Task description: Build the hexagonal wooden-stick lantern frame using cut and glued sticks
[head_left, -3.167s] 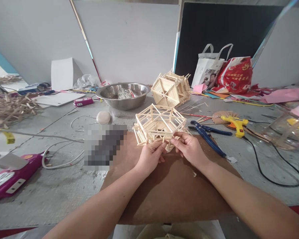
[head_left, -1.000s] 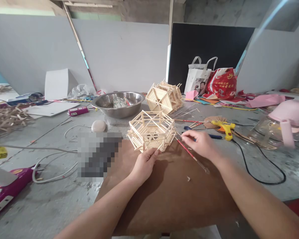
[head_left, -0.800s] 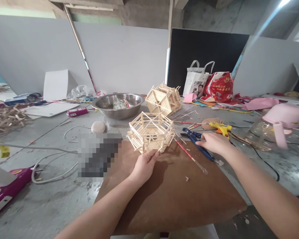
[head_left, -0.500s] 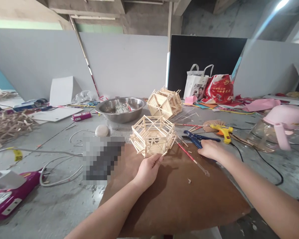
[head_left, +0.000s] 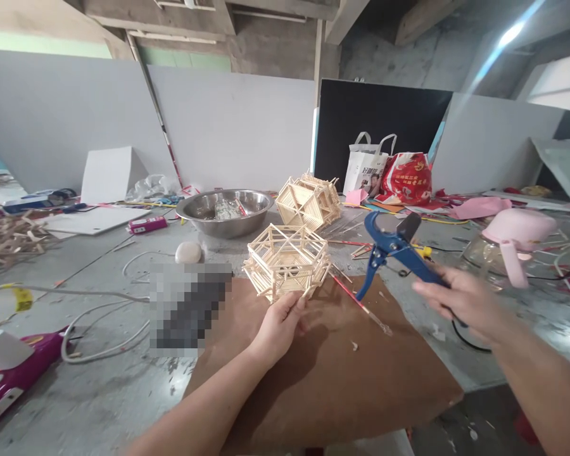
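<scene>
My left hand [head_left: 281,322] pinches the near lower edge of an open hexagonal frame of thin wooden sticks [head_left: 289,259], just above the brown board [head_left: 332,386]. In my right hand [head_left: 465,297] is a blue pipe cutter [head_left: 394,244], raised over the right side of the board. My fingers wrap one handle; the other handle swings free and points down, so the cutter's handles are spread. Between the hands lies a red stick with a clear end [head_left: 358,304]. A second stick model [head_left: 308,201] with filled sides stands behind the frame.
A steel basin [head_left: 225,212] is behind to the left. A pink-lidded jug [head_left: 513,244] and a yellow glue gun [head_left: 424,252], partly hidden, are on the right. A purple power strip [head_left: 19,380] with white cables lies at left. Bags [head_left: 406,180] stand at the back.
My right hand has lifted the blue pipe cutter off the table, and its handles are now spread. My left hand still holds the stick frame. The view has shifted slightly.
</scene>
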Tool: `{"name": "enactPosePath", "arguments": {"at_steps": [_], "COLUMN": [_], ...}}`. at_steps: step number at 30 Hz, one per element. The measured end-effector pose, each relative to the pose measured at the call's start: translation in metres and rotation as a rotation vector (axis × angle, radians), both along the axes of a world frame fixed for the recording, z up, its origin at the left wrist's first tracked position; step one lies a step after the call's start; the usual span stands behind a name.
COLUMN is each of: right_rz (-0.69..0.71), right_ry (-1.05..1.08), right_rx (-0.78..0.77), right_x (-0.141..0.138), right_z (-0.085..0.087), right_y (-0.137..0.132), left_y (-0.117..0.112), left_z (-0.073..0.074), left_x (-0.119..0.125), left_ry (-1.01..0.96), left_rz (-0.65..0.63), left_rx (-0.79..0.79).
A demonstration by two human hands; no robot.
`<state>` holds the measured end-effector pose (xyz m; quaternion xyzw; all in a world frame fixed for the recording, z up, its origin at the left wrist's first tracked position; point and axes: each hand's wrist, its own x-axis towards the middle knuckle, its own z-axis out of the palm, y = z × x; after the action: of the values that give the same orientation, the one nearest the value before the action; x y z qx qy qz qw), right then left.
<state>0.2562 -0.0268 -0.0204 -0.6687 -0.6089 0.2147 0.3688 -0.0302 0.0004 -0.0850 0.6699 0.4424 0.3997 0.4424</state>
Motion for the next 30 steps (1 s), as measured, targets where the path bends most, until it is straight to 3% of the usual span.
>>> {"name": "enactPosePath", "arguments": {"at_steps": [4,8,14,19,25,30], "right_rz": [0.303,0.550,0.623,0.745,0.858,0.894], "right_ry": [0.392,0.588,0.732,0.948,1.206,1.188], "right_rx": [-0.125,-0.188,-0.075,-0.123,-0.217,-0.195], "right_x": [-0.035,-0.063,-0.085,-0.098,-0.097,-0.100], "right_z": [-0.013,-0.030,-0.051,-0.060,-0.066,-0.062], "right_y": [-0.007,0.003,0.016,0.023,0.016,0.009], "left_y": [-0.004,-0.004,-0.005,-0.011,-0.017,-0.016], "left_z": [0.001,0.001,-0.004,0.001,0.005,0.000], "left_x": [0.004,0.005,0.005,0.009,0.016,0.017], "left_ry": [-0.228,-0.292,-0.222,-0.202,-0.148,-0.051], "left_rz": [-0.032,-0.041,0.023,0.137,0.033,0.014], "left_rx": [-0.255,-0.301,-0.226,-0.149,-0.160,-0.120]}}
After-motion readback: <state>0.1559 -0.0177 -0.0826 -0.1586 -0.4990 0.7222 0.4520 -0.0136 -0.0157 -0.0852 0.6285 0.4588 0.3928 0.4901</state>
